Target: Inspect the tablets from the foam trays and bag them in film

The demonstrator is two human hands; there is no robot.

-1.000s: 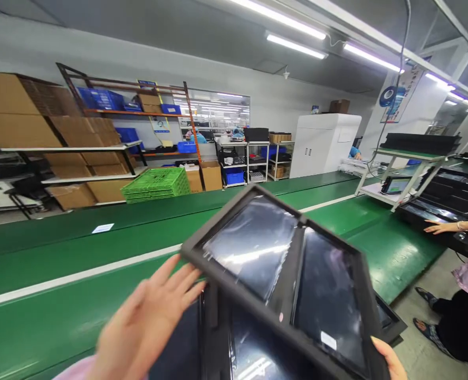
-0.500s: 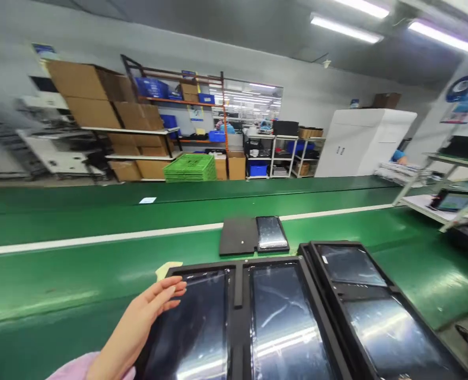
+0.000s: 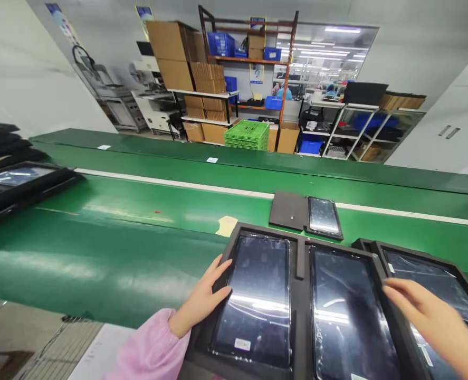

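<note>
A black foam tray point(image 3: 300, 295) lies before me with two dark screen panels in it, the left panel point(image 3: 257, 295) and the right panel point(image 3: 344, 311), both glossy under film. My left hand point(image 3: 202, 301) rests at the tray's left rim with fingers and thumb spread apart, the tips over the left panel's edge. Across from it, my right hand point(image 3: 431, 309) has its stretched fingertips at the tray's right rim, close to the right panel. Neither hand is visibly wrapped around anything. A second tray point(image 3: 380, 253) with panels lies partly behind my right hand.
Beyond the trays, a small panel point(image 3: 324, 216) lies beside a dark foam piece point(image 3: 288, 210) on the green conveyor surface point(image 3: 139, 211). A yellowish paper scrap point(image 3: 227, 226) touches the tray's far left corner. More black trays point(image 3: 20, 184) are stacked at the left.
The view has swung left and down. My left hand has come down with fingers spread at the tray's left rim. My right hand, barely visible before, now shows at the right rim.
</note>
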